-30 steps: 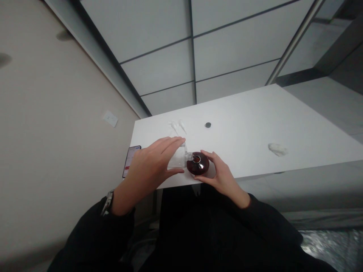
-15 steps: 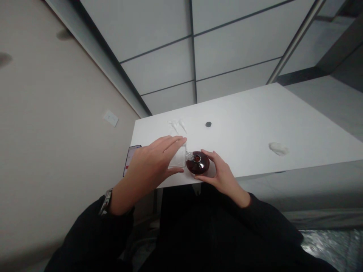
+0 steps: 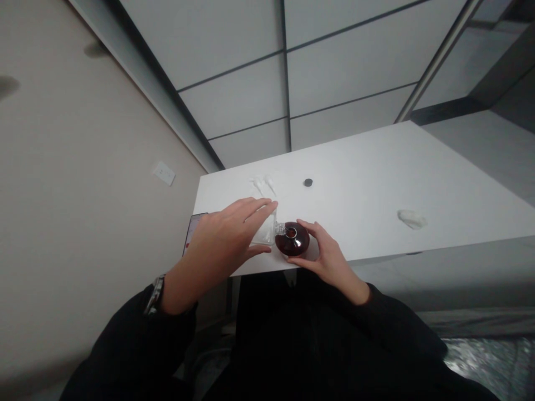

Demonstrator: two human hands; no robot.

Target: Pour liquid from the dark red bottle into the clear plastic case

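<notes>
My left hand (image 3: 228, 231) is closed round a clear bottle (image 3: 264, 231), tipped on its side so that its threaded neck points right. The neck meets the open mouth of a round dark-brown bottle (image 3: 300, 245); whether liquid runs between them I cannot tell. My right hand (image 3: 326, 253) grips the brown bottle from the right, thumb on the near side and fingers on the far side. The brown bottle stands upright by the near edge of the white table (image 3: 359, 184). My left palm hides part of the clear bottle.
A small dark cap (image 3: 308, 182) lies beyond the bottles. Several whitish small pieces (image 3: 263, 185) lie at the back left. A phone (image 3: 193, 228) rests at the left edge, partly behind my left hand. Crumpled white tissue (image 3: 412, 219) lies to the right. A wall stands on the left.
The view has shifted very slightly. Both hands keep their hold, and the two bottles stay together in nearly the same place.
</notes>
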